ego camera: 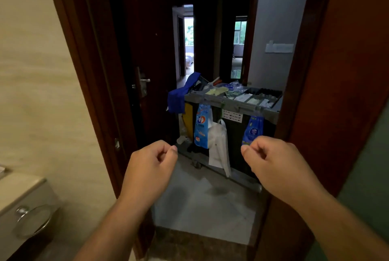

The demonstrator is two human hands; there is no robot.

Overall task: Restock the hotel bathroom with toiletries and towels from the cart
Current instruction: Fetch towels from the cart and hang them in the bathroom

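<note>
Doorway (84,71) framed the cart (237,106) dead ahead, its top running left-right; left hand (154,161) and right hand (271,157) were curled empty, equally near it.

You can read nothing for certain: print on the cart's (231,103) blue packets (202,128) and white label (232,116) is too blurred.

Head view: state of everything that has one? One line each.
Left hand: fingers curled, holding nothing.
Right hand: fingers curled, holding nothing.
Dark wooden door: open.
Grey housekeeping cart: parked beyond the doorway, top tray stocked.
Blue-and-white plastic packet: hanging from the cart rim.
White plastic bag: hanging from the cart.
Dark blue packet: hanging, bottom hidden by right hand.
Blue cloth: draped over cart's left end.
Chrome towel ring: empty.
</note>
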